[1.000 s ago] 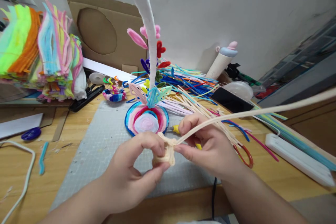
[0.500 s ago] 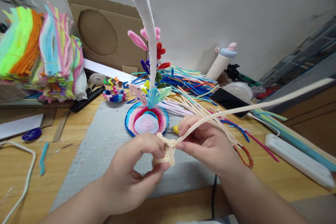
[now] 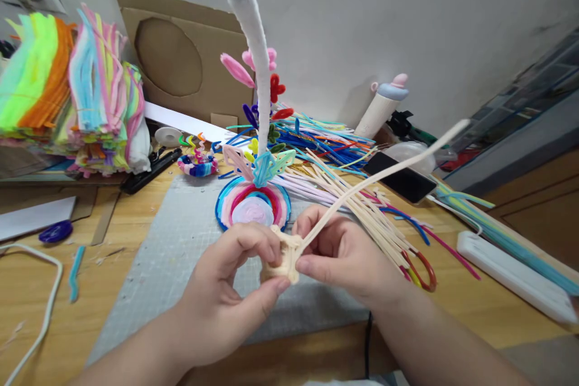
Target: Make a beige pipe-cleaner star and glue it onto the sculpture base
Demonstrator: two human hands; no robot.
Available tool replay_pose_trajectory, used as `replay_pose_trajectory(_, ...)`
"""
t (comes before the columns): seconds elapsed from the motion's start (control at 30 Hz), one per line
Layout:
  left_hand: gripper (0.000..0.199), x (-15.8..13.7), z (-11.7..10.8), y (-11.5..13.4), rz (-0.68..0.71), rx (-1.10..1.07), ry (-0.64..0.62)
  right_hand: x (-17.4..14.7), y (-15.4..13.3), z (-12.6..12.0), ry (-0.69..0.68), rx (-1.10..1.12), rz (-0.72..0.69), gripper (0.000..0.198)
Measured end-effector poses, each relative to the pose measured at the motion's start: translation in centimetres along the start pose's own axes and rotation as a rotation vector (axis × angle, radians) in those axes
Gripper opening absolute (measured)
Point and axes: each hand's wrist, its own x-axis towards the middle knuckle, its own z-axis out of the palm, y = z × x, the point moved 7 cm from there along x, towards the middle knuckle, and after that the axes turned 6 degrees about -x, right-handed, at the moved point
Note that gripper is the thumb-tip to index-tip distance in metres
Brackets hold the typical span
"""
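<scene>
Cream fuzzy piece (image 3: 292, 262) held above grey mat (image 3: 154, 265); left hand (image 3: 219, 289) pinches its side, right hand (image 3: 350, 253) pinches strand (image 3: 375, 177) near base. Probably light, soft, bendable, easily squashed; best gripped gently by edges.

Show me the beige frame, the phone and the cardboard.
Beige frame (image 3: 293, 262), head view: its right edge.
Phone (image 3: 411, 185), head view: its dark face.
Cardboard (image 3: 213, 69), head view: flat area right of the circle.

The left hand (image 3: 226, 289) and right hand (image 3: 348, 256) were bare, the forearms (image 3: 149, 335) also; the thumbnails (image 3: 304, 265) looked short.
</scene>
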Motion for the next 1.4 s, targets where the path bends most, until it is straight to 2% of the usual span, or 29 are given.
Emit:
replay_pose_trajectory(0.27, 0.023, 0.1, 0.0, -0.2, -0.024, -0.016, -0.01, 0.2, 0.5, 0.2, -0.013, 0.039, 0.054, 0.028)
replay_pose_trajectory(0.53, 0.015, 0.2, 0.1, 0.0, -0.02, -0.08, -0.036, 0.5, 0.8, 0.1, 0.022, 0.031, 0.02, 0.036)
replay_pose_trajectory(0.6, 0.011, 0.3, 0.0, -0.3, -0.066, -0.189, 0.0, 0.5, 0.9, 0.3, 0.029, 0.052, 0.004, 0.034)
replay_pose_trajectory(0.7, 0.008, 0.5, 0.2, -1.2, -0.191, -0.5, 0.045, 0.6, 1.1, 0.8, 0.005, 0.09, -0.021, 0.026)
replay_pose_trajectory(0.8, 0.011, 0.7, 0.6, -2.0, -0.326, -0.761, 0.066, 0.7, 1.3, 0.4, 0.086, 0.068, -0.04, 0.024)
replay_pose_trajectory(0.87, 0.01, 0.6, 0.8, -2.5, -0.395, -0.853, 0.073, 0.6, 1.3, -0.2, 0.163, 0.04, -0.053, 0.024)
replay_pose_trajectory(0.97, 0.009, 0.3, 1.0, -2.9, -0.448, -0.924, 0.063, 0.6, 1.4, -0.5, 0.2, 0.023, -0.055, 0.022)
replay_pose_trajectory(1.1, 0.011, 0.2, 0.8, -3.3, -0.473, -0.863, 0.084, 0.6, 1.4, -0.6, 0.199, 0.038, -0.032, 0.023)
replay_pose_trajectory(1.27, 0.017, 0.5, -0.8, -3.8, -0.404, -0.639, 0.25, 0.8, 0.7, -0.6, 0.181, 0.077, -0.079, 0.023)
replay_pose_trajectory(1.4, 0.018, 0.5, -1.4, -4.1, -0.375, -0.528, 0.295, 0.8, 0.9, -0.4, 0.162, 0.088, -0.065, 0.023)
